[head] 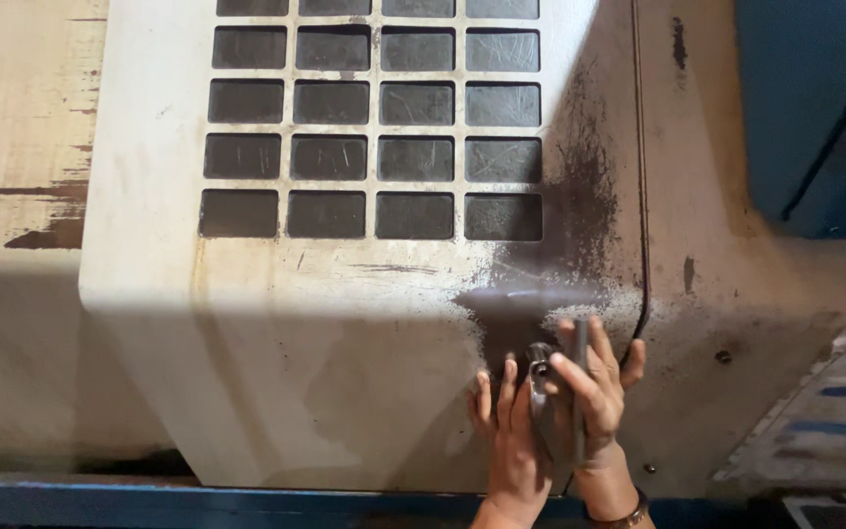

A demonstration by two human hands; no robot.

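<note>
Far left wall: cream panel (12, 147), rust-brown streaks across it; no label or sign on it.
Door: cream sliding door (345, 313) with a grid of dark window panes (374, 132), 4 columns, scratched, set toward the far end.
Near edge: blue rail (149, 504) runs left to right below the door.
Left hand (511, 431): flat, fingers spread open, pressed on the door just left of the handle; grips nothing.
Handle: grey metal door handle (542, 392), long axis near-to-far, sits between the 2 hands, touching both.
Right hand (591, 387): closed around the handle's right side, fingers wrapped over it; bracelet (624, 511) at the wrist. This hand has the hold; the left only braces.
Grime: dark smear (560, 235) fans out far from the handle.
Right: blue housing (815, 108); no packages seen.
</note>
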